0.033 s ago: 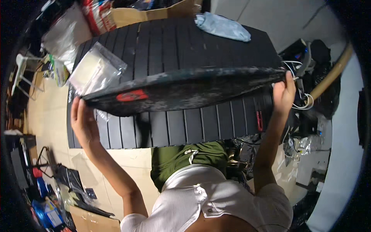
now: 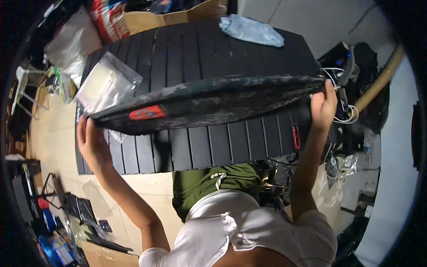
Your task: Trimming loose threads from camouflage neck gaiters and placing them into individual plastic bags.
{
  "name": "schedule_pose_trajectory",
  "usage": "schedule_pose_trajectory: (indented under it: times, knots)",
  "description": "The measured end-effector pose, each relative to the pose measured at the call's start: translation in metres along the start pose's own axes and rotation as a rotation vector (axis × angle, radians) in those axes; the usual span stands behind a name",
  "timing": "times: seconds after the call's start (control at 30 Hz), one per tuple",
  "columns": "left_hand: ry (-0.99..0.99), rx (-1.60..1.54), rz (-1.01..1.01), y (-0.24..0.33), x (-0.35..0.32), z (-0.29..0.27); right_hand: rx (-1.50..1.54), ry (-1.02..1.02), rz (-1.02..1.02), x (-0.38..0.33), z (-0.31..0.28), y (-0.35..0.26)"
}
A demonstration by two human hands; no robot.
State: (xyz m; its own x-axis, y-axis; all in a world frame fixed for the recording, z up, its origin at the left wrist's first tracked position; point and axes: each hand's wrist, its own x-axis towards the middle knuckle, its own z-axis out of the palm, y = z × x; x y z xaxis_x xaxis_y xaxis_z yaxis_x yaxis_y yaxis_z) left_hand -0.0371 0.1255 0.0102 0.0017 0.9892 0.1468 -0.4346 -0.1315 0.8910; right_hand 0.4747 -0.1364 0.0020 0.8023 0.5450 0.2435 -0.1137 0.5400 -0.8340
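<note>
Nearest the camera: a white ribbed collared shirt (image 2: 249,236) and olive-green trousers (image 2: 213,182) of the wearer, both forearms rising from the lower edge.

Left hand (image 2: 91,142): closed about the left end of a long, dark, mottled grey-black fabric case with a red patch (image 2: 209,102). Fingers wrap under the end; thumb side faces the camera. Grip firm, hand shut on the case.

Right hand (image 2: 324,106): closed about the right, tapering end of the same case, fingers curled over its upper edge. Hand shut on the case.

The case: held level between the two hands, stretched across the picture from left to right, lifted clear above the surface behind it. Its position matches the earlier view; no shift can be made out, so the hold appears steady.

Beneath and behind the case: a black slatted table of parallel ribbed boards (image 2: 222,147), with a small red tag (image 2: 295,132) near its right edge.

On the table, left: a clear plastic bag with pale contents (image 2: 106,82), just beside the case's left end.

On the table, far edge: a crumpled light-blue cloth (image 2: 251,30).

Beyond: a brown cardboard box (image 2: 178,15). Right of the table: white cables (image 2: 344,111) in dark clutter.
</note>
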Motion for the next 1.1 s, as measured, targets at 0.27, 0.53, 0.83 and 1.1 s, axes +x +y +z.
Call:
schedule_pose_trajectory:
  times: [0.27,0.53,0.83,1.1]
  knots:
    - [-0.063,-0.086,0.122,0.000,0.012,-0.015,0.034,0.129,-0.166,-0.010,0.020,-0.004]
    - [0.006,0.066,0.220,0.001,0.009,-0.002,-0.038,0.121,-0.295,-0.020,0.034,-0.012]
    - [-0.056,0.139,0.223,0.002,0.025,-0.012,-0.099,0.017,-0.356,-0.024,0.052,-0.032]
    - [-0.287,0.121,-0.029,-0.023,0.098,0.016,-0.268,-0.254,0.144,0.041,0.023,-0.021]
